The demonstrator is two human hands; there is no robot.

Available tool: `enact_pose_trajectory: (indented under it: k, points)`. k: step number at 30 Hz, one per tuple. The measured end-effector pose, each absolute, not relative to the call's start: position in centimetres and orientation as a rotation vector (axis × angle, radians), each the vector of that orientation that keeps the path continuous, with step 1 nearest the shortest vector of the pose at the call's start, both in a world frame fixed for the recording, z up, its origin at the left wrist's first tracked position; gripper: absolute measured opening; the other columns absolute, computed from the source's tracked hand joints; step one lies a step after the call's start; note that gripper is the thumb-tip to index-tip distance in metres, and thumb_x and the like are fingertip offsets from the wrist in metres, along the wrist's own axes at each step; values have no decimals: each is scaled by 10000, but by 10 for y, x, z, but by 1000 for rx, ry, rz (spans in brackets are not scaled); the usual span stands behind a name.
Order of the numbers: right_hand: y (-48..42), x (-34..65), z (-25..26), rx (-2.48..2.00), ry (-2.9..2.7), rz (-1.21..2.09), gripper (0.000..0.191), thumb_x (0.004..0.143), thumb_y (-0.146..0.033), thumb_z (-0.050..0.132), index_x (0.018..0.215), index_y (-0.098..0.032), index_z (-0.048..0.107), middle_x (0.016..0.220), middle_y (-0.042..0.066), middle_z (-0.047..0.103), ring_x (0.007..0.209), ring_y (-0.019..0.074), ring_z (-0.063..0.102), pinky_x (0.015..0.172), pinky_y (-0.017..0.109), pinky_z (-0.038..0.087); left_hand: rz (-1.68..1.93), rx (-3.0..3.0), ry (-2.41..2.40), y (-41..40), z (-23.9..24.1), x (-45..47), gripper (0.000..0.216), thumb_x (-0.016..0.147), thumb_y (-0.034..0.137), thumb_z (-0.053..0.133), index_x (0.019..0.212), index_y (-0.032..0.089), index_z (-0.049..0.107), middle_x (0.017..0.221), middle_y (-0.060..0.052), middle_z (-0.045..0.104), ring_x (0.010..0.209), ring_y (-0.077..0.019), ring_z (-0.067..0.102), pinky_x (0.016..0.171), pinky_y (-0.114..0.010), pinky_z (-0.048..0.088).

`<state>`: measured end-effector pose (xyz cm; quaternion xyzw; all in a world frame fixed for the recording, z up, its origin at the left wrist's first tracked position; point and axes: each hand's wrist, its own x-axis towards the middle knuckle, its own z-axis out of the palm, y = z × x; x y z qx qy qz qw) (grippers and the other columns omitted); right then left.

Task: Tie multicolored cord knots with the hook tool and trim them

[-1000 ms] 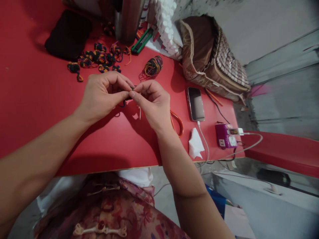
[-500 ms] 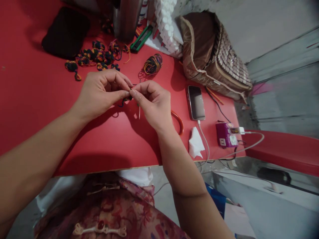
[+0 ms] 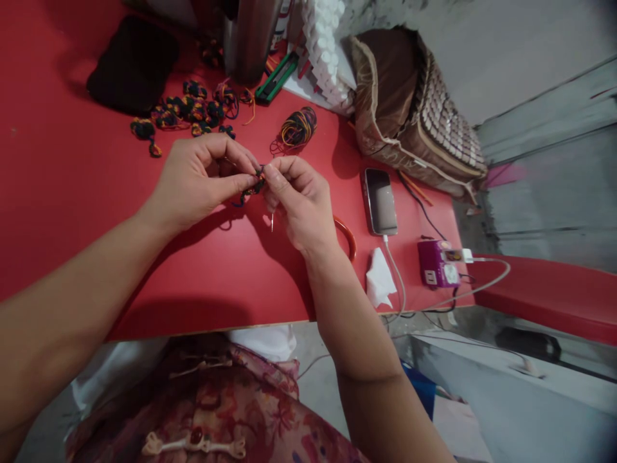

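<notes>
My left hand (image 3: 207, 180) is closed, its thumb and forefinger pinching a small dark crocheted yarn piece (image 3: 254, 186) with orange flecks. A short dark tail curls below the piece. Right beside it, my right hand (image 3: 301, 202) is also closed, thumb against forefinger at the edge of the piece. From under its curled fingers pokes a thin metal shaft (image 3: 272, 222), apparently a crochet hook; the rest is hidden. Just beyond the hands lies a ball of multicoloured yarn (image 3: 299, 127), with loose strands trailing toward them.
Several small yarn pieces (image 3: 193, 109) lie beyond my left hand, near a black pouch (image 3: 132, 64). A green cutter (image 3: 276, 78) rests by a metal flask (image 3: 250, 42). To the right are an orange ring (image 3: 349, 238), a charging phone (image 3: 380, 201), crumpled tissue (image 3: 380, 280) and a purple adapter (image 3: 436, 263).
My right hand has shifted slightly right, opening a small gap between the fingertips of both hands. More of the yarn piece shows now. The whole view has drifted slightly.
</notes>
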<state>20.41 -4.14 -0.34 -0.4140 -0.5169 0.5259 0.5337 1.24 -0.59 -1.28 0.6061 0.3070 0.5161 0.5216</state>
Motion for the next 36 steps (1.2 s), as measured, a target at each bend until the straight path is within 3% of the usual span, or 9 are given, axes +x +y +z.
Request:
enact_pose_trajectory:
  k: [3,7,13,17,20,28,36]
  points:
    - [-40,205,-4,-1039,-1271,1187,388,1029,-675,846,1069,-295,781,770,-50,647,626,120,486,564,305,460,1260,1448,730,-5,-13,13,176,835,316,1036,851,300,861,963,-45,864,890,-245,801,793,-430,701]
    - [-40,207,-10,-1083,-1439,1019,388,982,-682,899,1098,-323,810,953,-8,763,726,149,561,669,352,537,1226,1404,764,-6,-10,14,244,804,356,1072,830,309,834,944,-34,858,883,-266,797,804,-480,716]
    - [-43,209,-15,-1158,-1481,924,414,1060,-701,787,1118,-291,775,916,-8,707,733,152,629,656,322,562,1257,1352,793,-9,-13,17,221,796,349,1051,827,296,839,921,-36,860,862,-260,793,801,-485,714]
    - [-42,209,-14,-1161,-1461,890,382,1042,-648,840,1103,-274,792,964,16,734,838,174,692,781,348,641,1227,1319,827,-9,-17,17,238,847,395,1038,917,297,832,956,-12,867,943,-277,803,906,-530,707]
    - [-41,208,-13,-1142,-1465,845,323,1049,-593,850,1077,-275,801,1033,30,753,912,189,716,865,377,667,1212,1287,825,-9,-18,16,202,858,326,1000,974,288,838,1015,-10,868,967,-264,809,958,-515,690]
    - [-43,206,-12,-1188,-1621,619,81,1079,-334,808,1012,-291,819,1051,41,735,961,216,687,908,409,632,1201,1190,816,-11,-15,20,78,900,247,903,943,269,842,983,-25,854,951,-258,806,932,-468,676]
    - [-45,206,-12,-1152,-1692,572,77,1062,-270,816,990,-293,805,1051,43,745,943,213,685,905,411,623,1176,1143,825,-8,-23,19,178,817,195,941,939,281,844,991,-41,854,899,-257,776,932,-515,664]
